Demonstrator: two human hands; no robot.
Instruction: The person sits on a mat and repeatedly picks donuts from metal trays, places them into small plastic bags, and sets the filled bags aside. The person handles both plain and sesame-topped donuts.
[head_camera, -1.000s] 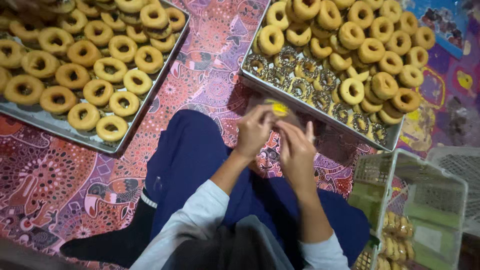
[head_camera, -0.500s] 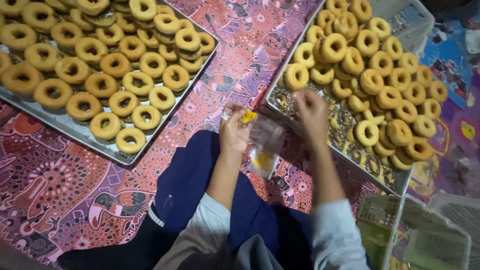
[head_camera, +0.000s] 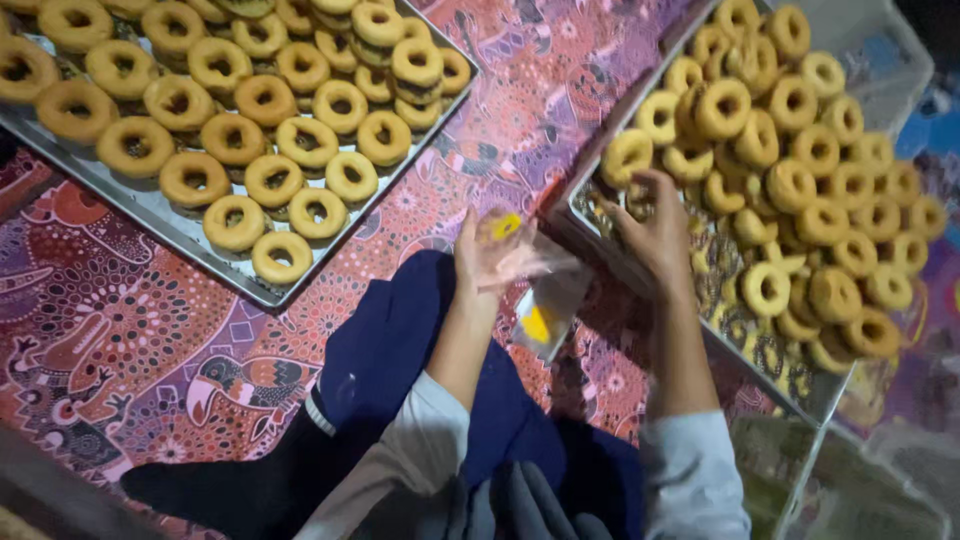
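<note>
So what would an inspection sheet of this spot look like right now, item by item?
Surface: patterned pink and red floor cloth.
Job's things: clear plastic bag with yellow marks; ring-shaped fried pastries heaped on the right tray.
Clutter: second metal tray of pastries at upper left; clear plastic boxes at lower right.
Hands: left hand holds the bag up; right hand reaches onto the right tray among the pastries.
Cables: nothing seen.
Surroundings: the person's dark blue trouser leg and black sock on the cloth; light grey sleeves.
</note>
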